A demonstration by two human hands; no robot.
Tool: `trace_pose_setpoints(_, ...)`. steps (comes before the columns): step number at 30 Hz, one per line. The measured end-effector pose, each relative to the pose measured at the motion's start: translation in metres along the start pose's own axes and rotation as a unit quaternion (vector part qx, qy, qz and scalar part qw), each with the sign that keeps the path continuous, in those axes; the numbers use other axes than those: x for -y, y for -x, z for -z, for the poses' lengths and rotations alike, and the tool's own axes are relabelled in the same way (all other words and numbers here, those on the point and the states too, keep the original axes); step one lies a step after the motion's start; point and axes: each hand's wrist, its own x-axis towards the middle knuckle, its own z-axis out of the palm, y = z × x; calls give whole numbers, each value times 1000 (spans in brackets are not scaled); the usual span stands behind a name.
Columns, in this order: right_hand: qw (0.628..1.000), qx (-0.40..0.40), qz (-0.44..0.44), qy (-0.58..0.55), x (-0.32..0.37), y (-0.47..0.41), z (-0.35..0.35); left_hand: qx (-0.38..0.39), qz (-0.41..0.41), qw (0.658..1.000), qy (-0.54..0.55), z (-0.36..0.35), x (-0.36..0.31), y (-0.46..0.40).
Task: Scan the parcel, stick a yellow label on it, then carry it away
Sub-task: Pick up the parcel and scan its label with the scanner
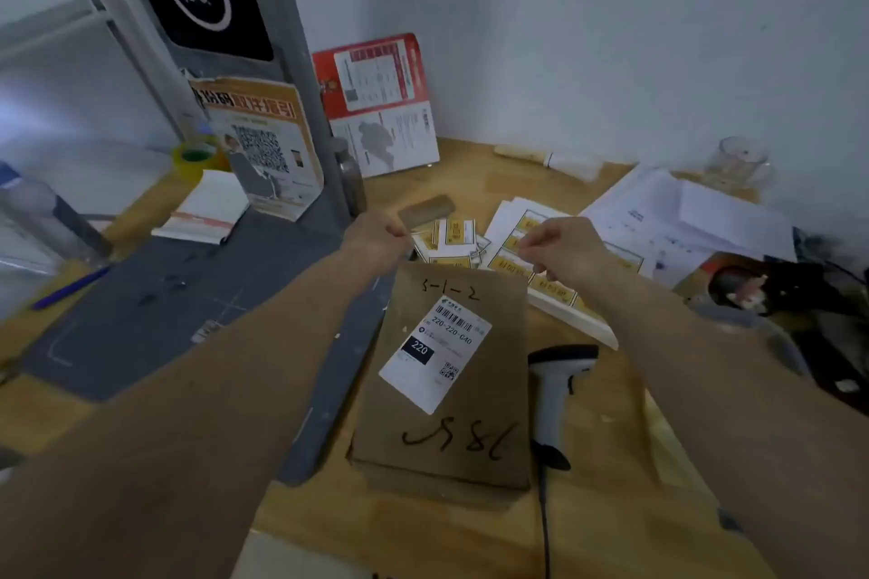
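A flat brown parcel (451, 390) lies on the wooden table, with a white shipping label (435, 353) and black handwriting on top. Just beyond its far edge are loose strips of yellow labels (454, 233) and a sheet of yellow labels (555, 284). My left hand (376, 237) pinches the left end of a loose label strip. My right hand (562, 247) is pinched with its fingertips on a yellow label (515, 244) of the sheet. A white handheld scanner (557, 386) lies on the table beside the parcel's right edge, with its cable running toward me.
A grey mat (155, 310) and a grey post with posters (268, 146) are on the left. White papers (682, 221) and a glass jar (738, 165) sit at the back right. Dark clutter (790, 296) fills the right edge. A blue pen (70, 287) lies far left.
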Motion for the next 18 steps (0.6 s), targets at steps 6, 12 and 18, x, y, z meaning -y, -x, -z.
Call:
trace_pose_setpoints(6,998,-19,-55,7,-18,-32,-28,55,27,998,-4,-8,17,-44)
trace_pose_setpoints(12,988,-99,-74,88,-32,-52,-55,160,69,984,-25,-11,29,-78)
trace_pose_setpoints(18,981,-104,-122,107,-39,-44,-63,324,160,931,-48,-16,39,-79)
